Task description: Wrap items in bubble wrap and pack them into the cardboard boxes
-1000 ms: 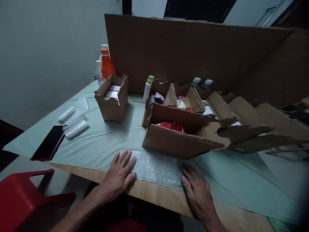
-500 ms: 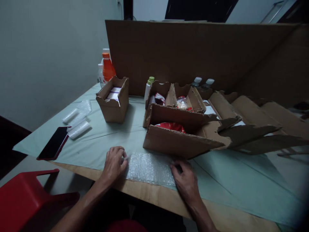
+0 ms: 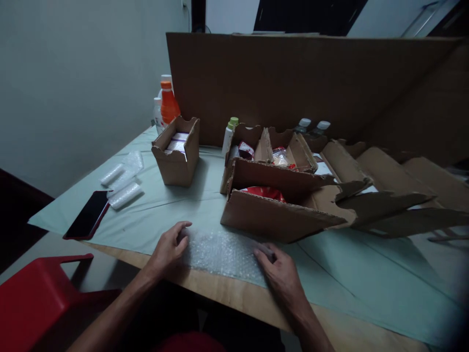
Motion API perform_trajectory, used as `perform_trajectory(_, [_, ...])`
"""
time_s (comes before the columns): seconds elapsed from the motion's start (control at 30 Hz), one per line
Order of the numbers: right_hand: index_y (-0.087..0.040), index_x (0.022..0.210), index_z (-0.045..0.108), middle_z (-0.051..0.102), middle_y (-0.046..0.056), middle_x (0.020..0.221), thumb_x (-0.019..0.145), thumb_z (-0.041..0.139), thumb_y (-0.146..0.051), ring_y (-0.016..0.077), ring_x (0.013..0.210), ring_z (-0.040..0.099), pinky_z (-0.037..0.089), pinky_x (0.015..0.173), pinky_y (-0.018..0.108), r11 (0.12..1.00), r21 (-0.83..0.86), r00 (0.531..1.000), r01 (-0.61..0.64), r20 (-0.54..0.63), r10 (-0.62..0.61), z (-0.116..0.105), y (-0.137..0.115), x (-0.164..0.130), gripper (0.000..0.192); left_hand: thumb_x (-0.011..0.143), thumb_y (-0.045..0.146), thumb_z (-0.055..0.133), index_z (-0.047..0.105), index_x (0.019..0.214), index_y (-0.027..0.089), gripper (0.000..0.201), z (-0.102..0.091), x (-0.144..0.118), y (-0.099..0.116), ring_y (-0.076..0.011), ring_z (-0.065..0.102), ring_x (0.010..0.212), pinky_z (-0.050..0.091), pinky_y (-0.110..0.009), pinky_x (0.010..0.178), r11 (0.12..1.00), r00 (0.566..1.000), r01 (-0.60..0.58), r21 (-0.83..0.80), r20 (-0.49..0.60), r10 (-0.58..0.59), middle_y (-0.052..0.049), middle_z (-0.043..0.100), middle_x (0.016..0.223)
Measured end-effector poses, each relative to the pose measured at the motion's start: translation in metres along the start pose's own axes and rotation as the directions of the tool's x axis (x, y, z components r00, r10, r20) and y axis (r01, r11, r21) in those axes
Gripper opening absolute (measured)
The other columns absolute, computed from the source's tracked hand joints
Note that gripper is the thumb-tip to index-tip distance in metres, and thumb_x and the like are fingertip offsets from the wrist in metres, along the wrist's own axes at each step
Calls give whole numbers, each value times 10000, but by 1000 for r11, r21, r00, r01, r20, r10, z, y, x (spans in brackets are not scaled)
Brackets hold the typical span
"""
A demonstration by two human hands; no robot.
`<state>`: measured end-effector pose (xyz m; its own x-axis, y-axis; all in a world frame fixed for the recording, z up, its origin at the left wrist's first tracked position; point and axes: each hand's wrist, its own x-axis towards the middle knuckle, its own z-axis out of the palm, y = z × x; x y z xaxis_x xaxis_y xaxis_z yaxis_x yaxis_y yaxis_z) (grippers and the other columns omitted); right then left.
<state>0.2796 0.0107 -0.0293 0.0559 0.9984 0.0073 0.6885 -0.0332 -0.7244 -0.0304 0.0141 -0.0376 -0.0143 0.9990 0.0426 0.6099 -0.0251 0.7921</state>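
A clear sheet of bubble wrap [image 3: 223, 254] lies in front of me at the table's front edge. My left hand [image 3: 167, 249] is at its left end, the index finger stretched out and the thumb apart from it. At the right end, my right hand [image 3: 281, 271] has its thumb and curled fingers closed on the sheet's edge. The fingertips under that edge are partly hidden. Just beyond the sheet stands a cardboard bin [image 3: 282, 217] with a red package [image 3: 264, 192] inside.
Left on the table [image 3: 190, 208] are rolled bubble wrap pieces [image 3: 124, 194] and a phone [image 3: 87, 215]. A cardboard box [image 3: 176, 168] holds small white boxes. Behind it stands an orange bottle [image 3: 169, 105]. More bins [image 3: 392, 171] extend right. A red stool [image 3: 34, 298] is lower left.
My left hand has loosened and shifted slightly left, its index finger now stretched out. My right hand remains at the right end. The view has shifted a little.
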Motion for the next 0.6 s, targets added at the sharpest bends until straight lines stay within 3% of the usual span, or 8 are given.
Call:
perform_trajectory(0.13, [-184,1060,686,714,40,853,831,590,-434,192,736,646,500,693,281,992,121,999,29,21,-32,-1,-14,-30,352,828,192,467,621,1232,154,434,-30,22,5,-145,568,646,459,-240,628,993,996,-68,91,63,63,15,633,735])
perform_trajectory(0.27, [-188,1425,526,668,-3,729,866,577,-378,170,614,600,495,615,262,971,237,981,-3,190,-43,30,-34,-67,592,826,113,482,641,1243,184,452,-52,68,33,-178,651,768,493,-276,750,883,952,-282,374,227,207,-40,724,892])
perform_trajectory(0.37, [-217,1506,452,674,7,761,862,595,-343,170,648,614,504,652,260,944,328,957,16,268,-109,60,-48,-84,671,823,54,471,645,1248,203,483,-43,103,57,-215,681,951,498,-299,836,772,901,-417,480,332,280,-77,737,1075])
perform_trajectory(0.47, [-228,1552,384,637,-17,708,864,588,-304,153,601,574,482,613,245,945,327,954,24,276,-120,76,-57,-84,722,800,44,526,633,1271,195,506,-23,124,67,-250,648,1057,492,-342,907,743,880,-462,484,354,316,-104,705,1152])
perform_trajectory(0.53, [-227,1533,426,603,-30,666,870,566,-284,141,562,526,457,581,239,961,276,956,32,271,-110,76,-60,-77,680,799,78,583,599,1317,176,528,-14,122,62,-278,603,1133,471,-388,973,734,873,-479,481,351,339,-132,666,1219])
perform_trajectory(0.6, [-206,1424,577,588,-21,656,872,552,-289,140,570,511,452,588,248,972,230,952,44,285,-110,72,-60,-71,559,829,129,596,589,1325,171,499,-13,106,51,-288,573,1169,455,-419,1010,741,861,-501,447,346,374,-143,639,1261])
